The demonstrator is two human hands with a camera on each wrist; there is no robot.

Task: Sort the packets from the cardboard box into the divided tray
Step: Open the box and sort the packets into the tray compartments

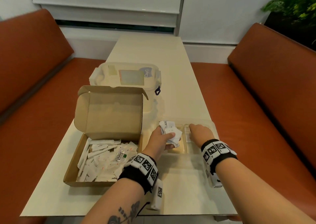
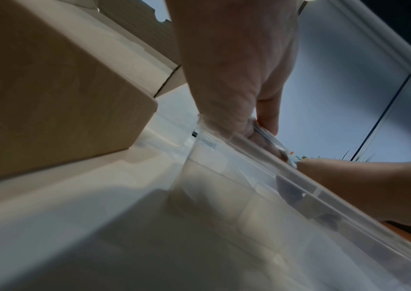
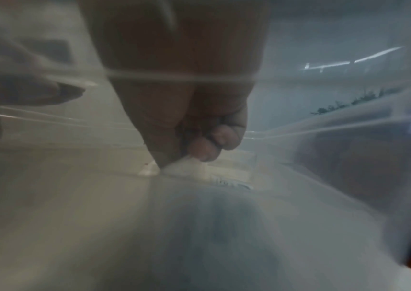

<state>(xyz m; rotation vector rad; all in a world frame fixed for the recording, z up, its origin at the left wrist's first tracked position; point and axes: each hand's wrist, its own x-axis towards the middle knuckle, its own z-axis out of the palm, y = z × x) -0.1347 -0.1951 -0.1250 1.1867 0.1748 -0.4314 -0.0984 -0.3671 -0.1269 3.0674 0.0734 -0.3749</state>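
An open cardboard box [image 1: 73, 162] at the left holds several white packets [image 1: 102, 162] and one Stevia sachet [image 1: 120, 156]. To its right lies the clear divided tray [image 1: 212, 127]. My left hand [image 1: 162, 139] grips a bunch of white packets [image 1: 171, 129] above the tray's left compartment. My right hand [image 1: 200, 131] reaches down into the right compartment. In the right wrist view its thumb and curled fingers [image 3: 207, 151] pinch a white packet [image 3: 187, 167] on the tray floor. The left wrist view shows the left hand [image 2: 237, 69] over the tray rim [image 2: 261, 157], beside the box [image 2: 50, 88].
A clear lidded plastic container [image 1: 126, 76] stands behind the box. What looks like a clear lid [image 1: 188, 172] lies flat in front of the tray. Orange bench seats [image 1: 256, 104] flank the narrow table [image 1: 153, 52]. A plant [image 1: 294, 4] is at the far right.
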